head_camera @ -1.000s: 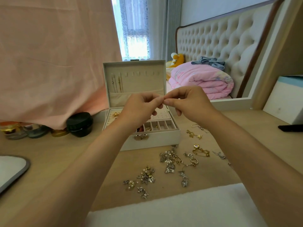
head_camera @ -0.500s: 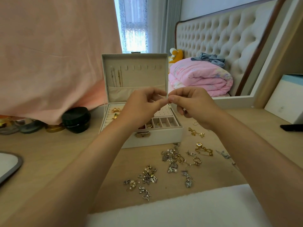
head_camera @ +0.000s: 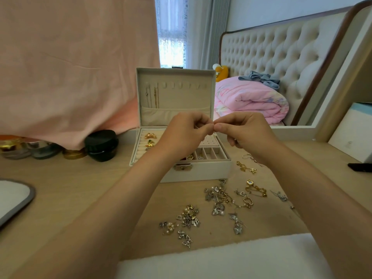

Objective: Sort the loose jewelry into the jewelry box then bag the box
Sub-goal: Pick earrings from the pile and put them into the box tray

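Both hands are raised above the open jewelry box [head_camera: 209,172], which sits on the tabletop [head_camera: 70,188] a little left of centre with its lid standing upright on the far side. The left hand [head_camera: 187,131] and the right hand [head_camera: 248,131] meet tip to tip in front of the lid's pocket. On each hand the thumb and forefinger are pressed closed and the other fingers are curled in. Together they pinch a small piece [head_camera: 213,125], of which so little shows that I cannot tell what kind it is. Thin chains [head_camera: 153,96] hang from the hooks on the left of the lid's lining. In the box's tray, gold rings [head_camera: 150,138] sit in the ring rolls on the left, and a row of narrow compartments [head_camera: 209,153] runs along the near right edge, behind the gold clasp [head_camera: 182,167]. The loose jewelry [head_camera: 221,200] lies scattered on the tabletop near and to the right of the box: a silver and gold tangle in the middle, a smaller cluster [head_camera: 188,217] nearer and to the left, and a gold bracelet [head_camera: 256,189] farther right. A white pad [head_camera: 221,260] covers the near edge. A black jar [head_camera: 101,144] stands left of the box under a hanging pink cloth [head_camera: 70,57]. A folded pink quilt [head_camera: 251,99] lies on a bed at the far right.
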A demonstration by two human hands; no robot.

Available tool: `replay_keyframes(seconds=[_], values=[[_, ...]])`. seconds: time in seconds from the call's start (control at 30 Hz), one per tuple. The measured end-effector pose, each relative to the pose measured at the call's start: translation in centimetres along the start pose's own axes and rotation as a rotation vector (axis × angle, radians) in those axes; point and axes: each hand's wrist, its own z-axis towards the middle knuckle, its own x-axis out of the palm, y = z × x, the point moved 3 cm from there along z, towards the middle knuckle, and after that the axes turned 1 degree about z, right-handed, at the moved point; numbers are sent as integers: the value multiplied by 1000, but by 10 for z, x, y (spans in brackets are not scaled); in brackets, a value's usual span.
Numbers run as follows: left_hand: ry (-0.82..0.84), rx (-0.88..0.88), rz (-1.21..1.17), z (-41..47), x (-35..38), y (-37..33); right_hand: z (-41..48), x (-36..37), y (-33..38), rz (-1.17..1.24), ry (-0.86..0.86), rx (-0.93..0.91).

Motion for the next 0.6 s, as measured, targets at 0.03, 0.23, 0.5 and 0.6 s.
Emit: replay_keyframes(seconds=[0.03,0.23,0.5,0.6], values=[[1,11,14,0,0,1,0,0,0,-10,-7,-11],[127,20,546,-2,0,19,6,-2,-24,-446,-127,-47],[314,18,709,-5,10,26,20,12,-31,-873,-44,-60],[351,-3,692,-5,9,28,21,14,-32,-920,-25,-80]])
